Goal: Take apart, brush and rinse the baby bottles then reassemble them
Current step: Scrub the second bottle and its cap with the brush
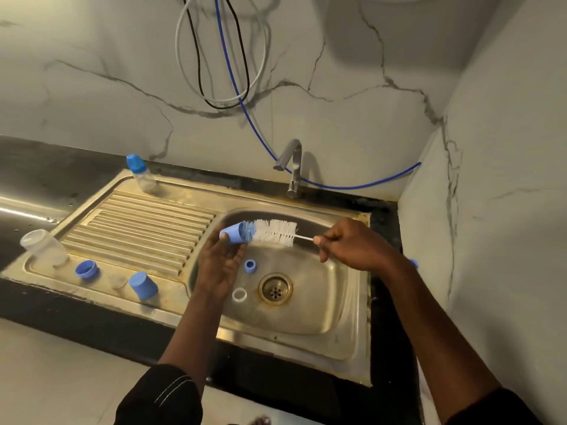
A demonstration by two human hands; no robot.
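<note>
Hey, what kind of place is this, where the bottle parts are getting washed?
Most likely a home kitchen: a steel sink with a ribbed drainboard is set in a dark counter, a tap stands behind it, and marble-look tiles cover the walls.

A: The brush (276, 233) has its far end buried inside the blue cap (233, 234); its handle vanishes into the gripping right hand (346, 243).

B: Behind the right forearm, a blue object (414, 263) peeks out, mostly hidden and impossible to identify.

A: On the drainboard (147, 228), a small clear piece (118, 281) is too faint to name.

B: Cables (221, 56) run off the top edge. The left sleeve (162, 397) is cut by the bottom edge, and a blurred scrap (260, 421) beside it cannot be made out.
</note>
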